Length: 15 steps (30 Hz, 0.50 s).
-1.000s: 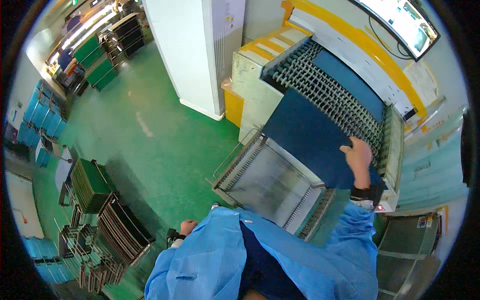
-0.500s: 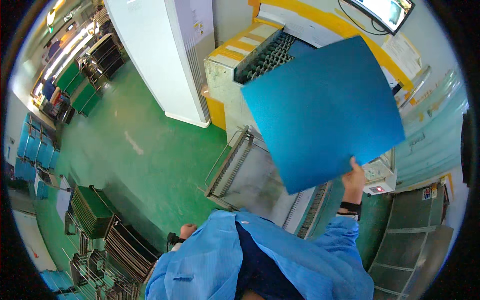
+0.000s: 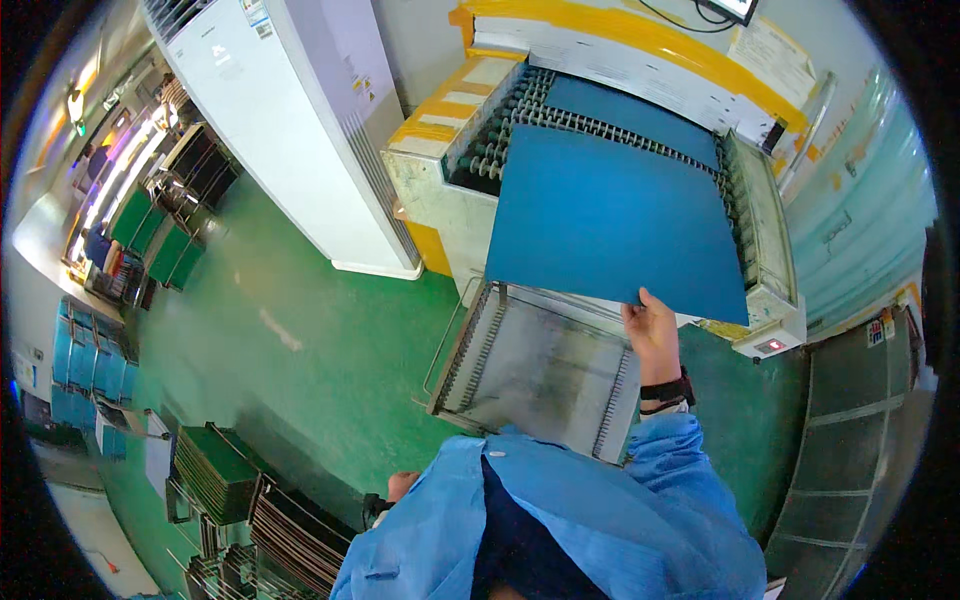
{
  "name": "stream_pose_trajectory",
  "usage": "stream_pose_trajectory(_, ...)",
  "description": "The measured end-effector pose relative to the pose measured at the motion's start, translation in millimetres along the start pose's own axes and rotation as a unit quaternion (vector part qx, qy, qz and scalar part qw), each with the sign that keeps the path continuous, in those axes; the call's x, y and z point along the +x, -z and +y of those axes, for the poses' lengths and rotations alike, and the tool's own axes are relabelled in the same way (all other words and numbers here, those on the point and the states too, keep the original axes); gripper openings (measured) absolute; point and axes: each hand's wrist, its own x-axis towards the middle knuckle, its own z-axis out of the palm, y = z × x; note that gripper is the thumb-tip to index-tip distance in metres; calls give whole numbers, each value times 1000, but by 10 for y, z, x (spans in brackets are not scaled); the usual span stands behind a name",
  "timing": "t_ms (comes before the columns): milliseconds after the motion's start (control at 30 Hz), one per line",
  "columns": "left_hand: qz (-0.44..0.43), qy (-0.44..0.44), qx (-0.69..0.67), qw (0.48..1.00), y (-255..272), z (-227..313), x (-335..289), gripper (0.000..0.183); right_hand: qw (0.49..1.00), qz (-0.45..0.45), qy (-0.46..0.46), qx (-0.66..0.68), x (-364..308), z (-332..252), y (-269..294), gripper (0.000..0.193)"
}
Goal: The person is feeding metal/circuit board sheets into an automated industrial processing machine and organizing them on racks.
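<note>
My right hand (image 3: 652, 338) grips the near edge of a large flat blue panel (image 3: 615, 225), thumb on top. The panel's far part lies over the rollers (image 3: 487, 150) of a roller conveyor machine; its near edge juts out past the front. Whether it rests fully on the rollers I cannot tell. Deeper in the machine, a second blue panel (image 3: 640, 113) lies flat on the rollers. Low at my side, my left hand (image 3: 403, 487) is closed like a fist, with nothing visible in it. Below the held panel stands a slotted metal rack (image 3: 540, 370) with toothed side rails.
A tall white cabinet (image 3: 290, 130) stands left of the machine. Racks of stacked panels (image 3: 215, 470) are at the lower left on the green floor (image 3: 300, 350). Clear plastic sheeting (image 3: 860, 200) hangs at the right, above grey panels (image 3: 840, 450). A screen (image 3: 735, 8) is at the top.
My right hand has moved left and the blue panel has come down from a raised tilt to lie over the rollers. More of the machine and rack now shows. My left hand stays low.
</note>
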Motion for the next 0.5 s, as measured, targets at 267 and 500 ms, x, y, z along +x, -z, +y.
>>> stream_pose_trajectory(267,6,57,-99,993,-76,-192,-20,31,998,59,2,-22,341,206,-24,14)
stream_pose_trajectory(500,6,61,-88,994,-72,-200,6,29,990,41,-62,-118,487,191,-126,18)
